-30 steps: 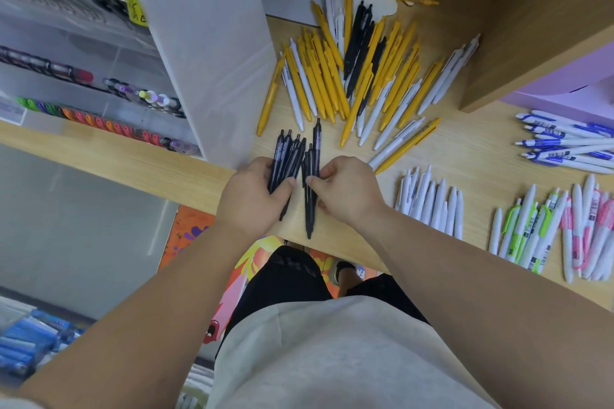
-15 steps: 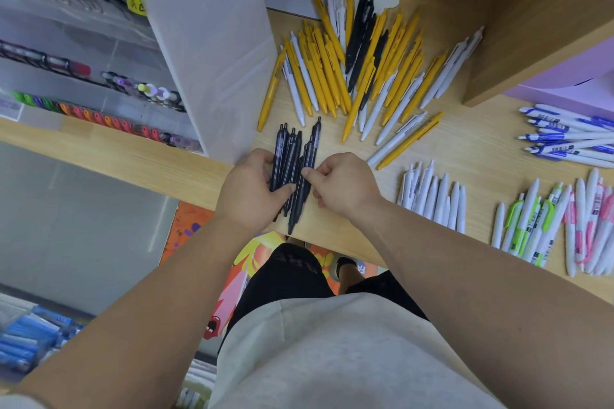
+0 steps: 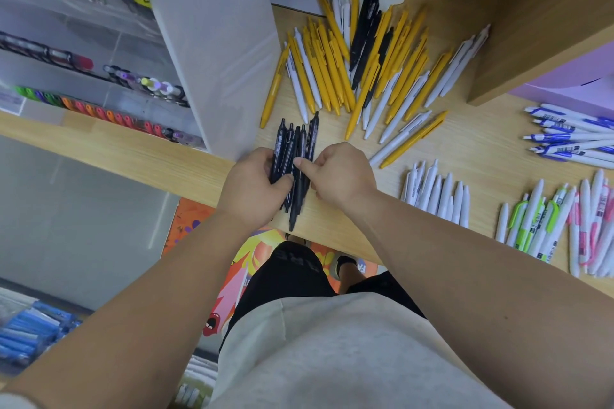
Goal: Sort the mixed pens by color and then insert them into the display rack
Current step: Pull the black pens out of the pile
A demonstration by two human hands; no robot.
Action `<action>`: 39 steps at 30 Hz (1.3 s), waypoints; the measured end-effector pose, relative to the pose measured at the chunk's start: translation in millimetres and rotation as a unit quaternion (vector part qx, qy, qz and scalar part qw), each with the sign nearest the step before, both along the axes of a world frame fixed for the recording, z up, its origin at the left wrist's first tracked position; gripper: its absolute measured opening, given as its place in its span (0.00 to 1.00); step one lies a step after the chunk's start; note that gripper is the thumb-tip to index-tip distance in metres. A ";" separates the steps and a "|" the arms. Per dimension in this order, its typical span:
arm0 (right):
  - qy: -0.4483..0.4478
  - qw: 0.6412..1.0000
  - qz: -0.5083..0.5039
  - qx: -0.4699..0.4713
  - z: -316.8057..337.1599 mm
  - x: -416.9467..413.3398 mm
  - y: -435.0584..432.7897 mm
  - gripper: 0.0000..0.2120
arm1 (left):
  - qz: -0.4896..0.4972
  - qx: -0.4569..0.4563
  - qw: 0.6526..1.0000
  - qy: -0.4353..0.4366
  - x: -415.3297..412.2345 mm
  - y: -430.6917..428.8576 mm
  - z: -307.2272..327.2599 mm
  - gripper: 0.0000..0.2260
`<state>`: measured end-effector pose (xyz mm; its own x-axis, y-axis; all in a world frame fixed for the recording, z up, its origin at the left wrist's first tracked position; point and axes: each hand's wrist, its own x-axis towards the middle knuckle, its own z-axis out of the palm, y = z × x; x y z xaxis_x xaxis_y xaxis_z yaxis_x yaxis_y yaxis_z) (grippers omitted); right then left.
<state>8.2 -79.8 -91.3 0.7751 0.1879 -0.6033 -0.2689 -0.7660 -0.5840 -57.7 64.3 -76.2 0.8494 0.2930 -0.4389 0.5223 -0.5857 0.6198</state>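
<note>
My left hand [image 3: 251, 188] grips a bundle of several black pens [image 3: 294, 151] at the front edge of the wooden table [image 3: 465, 149], thumb across them. My right hand [image 3: 339, 173] pinches the right side of the same bundle with thumb and curled fingers. Behind lies a mixed pile of yellow, white and black pens [image 3: 362, 56]. Sorted groups lie to the right: white pens [image 3: 437, 191], green-clipped pens [image 3: 535, 219], pink pens [image 3: 591, 226] and blue-marked pens [image 3: 571, 136]. The display rack [image 3: 99, 76] stands at the left with coloured markers in its rows.
A white panel [image 3: 212, 36] of the rack rises just left of my hands. A wooden box edge [image 3: 531, 20] and a purple box [image 3: 574, 83] stand at the back right. Blue packets [image 3: 26, 335] lie on a lower shelf at the bottom left.
The pens that my right hand held apart have been pushed left into the bundle in my left hand. Both hands now close on one bundle.
</note>
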 end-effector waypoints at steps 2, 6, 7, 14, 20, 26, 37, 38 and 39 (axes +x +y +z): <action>0.010 1.000 0.013 0.008 0.3 -1.7 -0.5 0.25 | -0.013 -0.004 1.000 0.000 -0.6 -1.8 -0.2 0.19; 0.021 0.999 0.040 0.006 0.5 -4.9 -4.4 0.23 | -0.032 0.024 0.999 -0.006 -0.6 -4.8 -5.0 0.25; 0.025 0.999 0.042 0.005 0.5 -4.2 -5.8 0.22 | -0.028 0.030 0.999 -0.009 0.2 -5.3 -5.3 0.25; 0.045 0.993 0.106 -0.014 7.2 -3.1 -13.5 0.12 | -0.022 0.042 0.999 -0.012 4.0 -5.2 -1.4 0.22; 0.062 0.992 0.110 0.004 5.4 -8.7 -15.7 0.10 | -0.024 0.052 0.998 -0.007 1.6 -4.8 -8.5 0.18; 0.041 0.994 0.105 -0.001 16.1 5.5 -24.0 0.13 | -0.065 0.126 0.990 -0.012 2.2 -9.4 3.5 0.18; -0.028 0.992 -0.116 0.032 39.3 79.8 -72.8 0.16 | -0.126 0.175 0.976 -0.023 59.9 -26.3 38.4 0.19; -0.024 0.990 -0.134 0.036 38.6 86.0 -73.2 0.17 | -0.122 0.156 0.980 -0.033 71.7 -28.5 39.5 0.19; -0.018 0.989 -0.144 0.041 37.4 91.9 -72.9 0.18 | -0.116 0.135 0.983 -0.041 84.9 -30.7 39.6 0.19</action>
<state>100.1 -152.6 -53.9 0.8248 0.0032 -0.5654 -0.4463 -0.6103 -0.6545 27.1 33.6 -36.6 0.9363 0.1844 -0.2990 0.3105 -0.8324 0.4591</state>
